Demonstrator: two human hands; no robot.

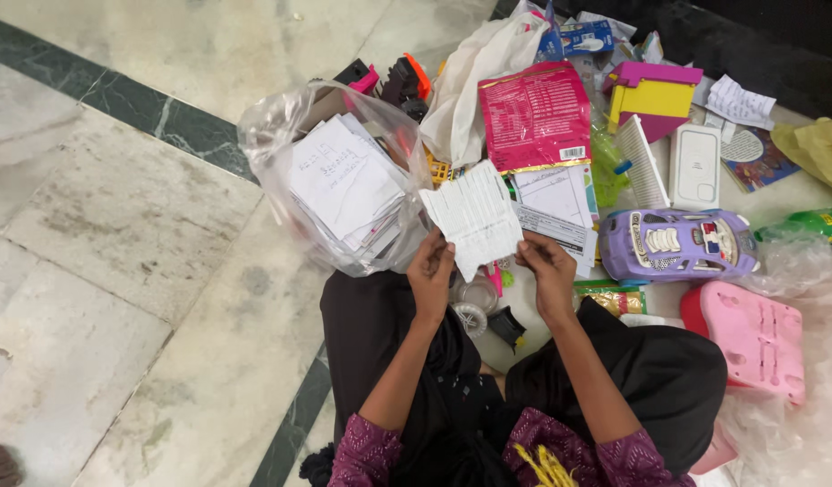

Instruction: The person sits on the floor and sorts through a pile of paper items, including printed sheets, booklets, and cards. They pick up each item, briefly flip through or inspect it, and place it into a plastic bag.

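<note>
Left hand (431, 271) and right hand (547, 269) both pinching lower edge of white paper slip (474, 216), held up over lap. Just left: clear plastic bag (271, 135) stuffed with paper sheets (344, 180). Right: purple toy car (677, 243), on marble floor (118, 225).

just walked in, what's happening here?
A person sits on a marble floor holding one creased white paper sheet up with both hands: left hand at its lower left edge, right hand at its lower right. Beside the left hand lies an open clear plastic bag stuffed with more papers. Ahead and to the right lies loose clutter: a pink foil packet, a purple toy car, a pink plastic piece, a white box.
</note>
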